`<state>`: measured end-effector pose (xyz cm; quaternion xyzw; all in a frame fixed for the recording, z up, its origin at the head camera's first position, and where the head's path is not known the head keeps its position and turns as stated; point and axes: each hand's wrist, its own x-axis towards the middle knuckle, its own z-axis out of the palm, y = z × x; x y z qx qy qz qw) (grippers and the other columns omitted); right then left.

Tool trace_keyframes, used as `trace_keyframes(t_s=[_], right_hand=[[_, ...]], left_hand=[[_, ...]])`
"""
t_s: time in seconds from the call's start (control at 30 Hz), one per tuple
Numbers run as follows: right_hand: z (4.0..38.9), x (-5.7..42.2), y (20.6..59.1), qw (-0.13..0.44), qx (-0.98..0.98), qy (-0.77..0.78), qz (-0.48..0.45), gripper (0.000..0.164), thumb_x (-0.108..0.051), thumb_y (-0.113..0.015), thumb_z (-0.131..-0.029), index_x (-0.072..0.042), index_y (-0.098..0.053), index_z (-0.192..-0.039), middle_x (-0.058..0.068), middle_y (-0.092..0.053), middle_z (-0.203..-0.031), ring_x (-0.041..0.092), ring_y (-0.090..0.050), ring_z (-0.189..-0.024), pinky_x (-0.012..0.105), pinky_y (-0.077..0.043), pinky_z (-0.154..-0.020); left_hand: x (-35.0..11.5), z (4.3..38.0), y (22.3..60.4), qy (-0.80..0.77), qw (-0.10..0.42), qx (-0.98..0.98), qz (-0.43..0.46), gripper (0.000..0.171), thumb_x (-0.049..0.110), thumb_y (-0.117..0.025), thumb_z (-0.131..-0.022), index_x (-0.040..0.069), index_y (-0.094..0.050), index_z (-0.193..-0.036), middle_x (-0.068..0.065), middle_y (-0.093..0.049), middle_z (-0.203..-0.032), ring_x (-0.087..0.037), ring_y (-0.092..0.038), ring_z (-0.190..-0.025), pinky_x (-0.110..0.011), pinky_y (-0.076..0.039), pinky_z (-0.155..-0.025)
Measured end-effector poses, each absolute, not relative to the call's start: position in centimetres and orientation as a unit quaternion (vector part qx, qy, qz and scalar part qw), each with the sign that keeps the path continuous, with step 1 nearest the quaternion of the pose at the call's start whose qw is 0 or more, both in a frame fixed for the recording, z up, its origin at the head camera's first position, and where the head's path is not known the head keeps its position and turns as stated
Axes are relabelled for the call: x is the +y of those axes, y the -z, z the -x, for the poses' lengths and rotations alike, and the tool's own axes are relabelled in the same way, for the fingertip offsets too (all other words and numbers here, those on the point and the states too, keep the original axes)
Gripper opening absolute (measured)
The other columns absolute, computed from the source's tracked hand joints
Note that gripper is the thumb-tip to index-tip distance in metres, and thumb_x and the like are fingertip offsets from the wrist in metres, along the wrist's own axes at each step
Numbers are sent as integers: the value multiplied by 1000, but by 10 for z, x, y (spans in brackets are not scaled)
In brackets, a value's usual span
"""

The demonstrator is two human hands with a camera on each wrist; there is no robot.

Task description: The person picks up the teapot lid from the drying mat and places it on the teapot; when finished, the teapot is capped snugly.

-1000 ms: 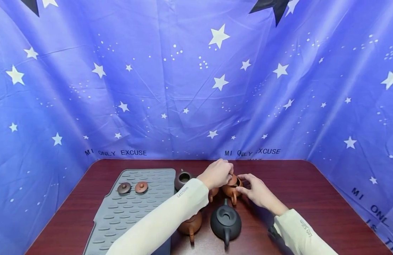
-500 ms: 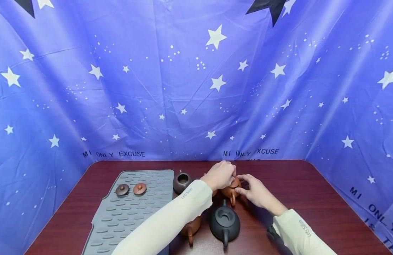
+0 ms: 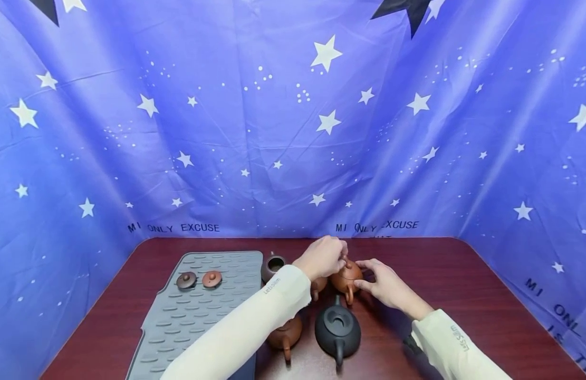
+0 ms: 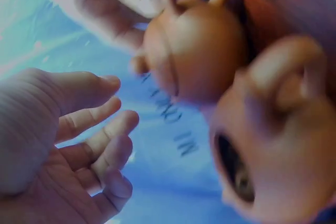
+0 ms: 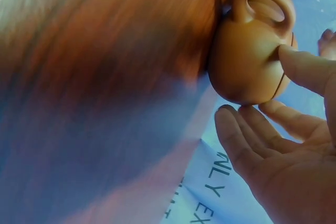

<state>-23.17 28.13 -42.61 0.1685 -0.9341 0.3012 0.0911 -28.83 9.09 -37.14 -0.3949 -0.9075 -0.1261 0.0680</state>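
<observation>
An orange-brown clay teapot (image 3: 346,279) stands at the table's back, its lid on and its knob (image 4: 139,64) bare. My right hand (image 3: 390,287) holds the pot from the right, thumb (image 5: 304,72) against the upper body and fingertips at the other side. My left hand (image 3: 321,258) is just left of the lid; in the left wrist view its loosely bent fingers are apart from the knob. Beside the pot is a reddish teapot (image 4: 283,150) without a lid, mostly hidden by my left hand in the head view.
A dark brown lidless teapot (image 3: 274,265) stands farther left. Nearer are a brown teapot (image 3: 285,335), partly behind my left sleeve, and a black teapot (image 3: 337,332). The grey mat (image 3: 202,327) carries a dark lid (image 3: 185,281) and a reddish lid (image 3: 212,279).
The lid lay tilted with a dark gap at the pot's mouth; now it sits level over it. My left hand has let go of the knob. My right hand keeps its hold.
</observation>
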Motion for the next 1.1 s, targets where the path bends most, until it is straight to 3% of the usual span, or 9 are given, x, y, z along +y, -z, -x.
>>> trace_keyframes(t_s=[0.27, 0.4, 0.5, 0.63, 0.9, 1.1], right_hand=[[234, 279, 412, 102, -938, -277, -180, 46, -8, -73, -80, 8, -57, -120, 19, -59, -110, 35, -60, -98, 46, -49, -79], [239, 270, 403, 136, -937, -258, -193, 48, -11, -76, -79, 5, -58, -120, 17, -59, -113, 35, -57, -102, 48, -46, -82], [242, 259, 396, 129, -934, -269, -197, 48, -14, -75, -80, 2, -57, -122, 13, -60, -111, 31, -58, -102, 47, -47, -82], [244, 241, 391, 105, -927, -294, -210, 44, -14, -73, -83, -1, -58, -122, 9, -59, -112, 28, -61, -99, 44, -49, -81], [247, 216, 391, 79, -928, -263, -251, 48, -18, -74, -82, 0, -57, -123, 11, -58, -120, 30, -54, -112, 47, -44, -90], [251, 205, 394, 73, -924, -250, -280, 50, -18, -77, -78, 2, -58, -120, 12, -59, -116, 29, -57, -105, 45, -46, -85]], left_hand=[[29, 294, 348, 146, 70, -923, 349, 16, 21, -68, -86, 12, -66, -100, 4, -60, -85, -13, -56, -82, -28, -46, -76], [-11, 297, 344, 176, 76, -928, 318, 16, 19, -69, -85, 12, -67, -98, 3, -62, -86, -15, -56, -84, -31, -45, -78], [-42, 299, 345, 192, 78, -935, 288, 15, 17, -71, -84, 11, -67, -97, 1, -63, -87, -16, -56, -85, -34, -45, -80], [-81, 297, 351, 192, 76, -945, 256, 16, 17, -73, -82, 13, -66, -95, 3, -62, -85, -16, -54, -84, -35, -44, -80], [-139, 288, 376, 149, 49, -963, 219, 17, 17, -74, -81, 12, -67, -96, 0, -59, -86, -19, -50, -85, -37, -44, -74], [-168, 286, 399, 142, 23, -969, 202, 21, 15, -77, -77, 8, -68, -96, 2, -57, -77, -20, -51, -83, -39, -44, -76]])
